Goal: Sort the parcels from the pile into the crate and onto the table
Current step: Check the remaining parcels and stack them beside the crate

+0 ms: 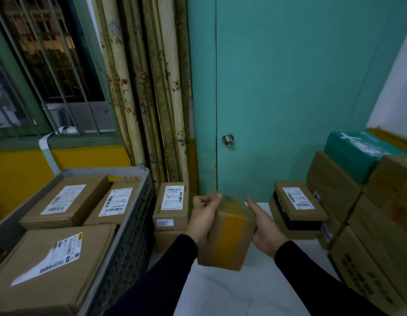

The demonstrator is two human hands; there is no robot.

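Inside the grey crate [138, 215], three labelled cardboard parcels [68, 199].

Looks like a room in a home or small office used as a makeshift parcel sorting spot. Cardboard parcels w/ shipping labels fill a grey crate [138, 215] at the left edge of a white table [255, 293], more boxes stacked at its right edge. Domestic bits: floral curtain [147, 87], barred window [45, 65], teal door [289, 87] w/ round knob [228, 139].
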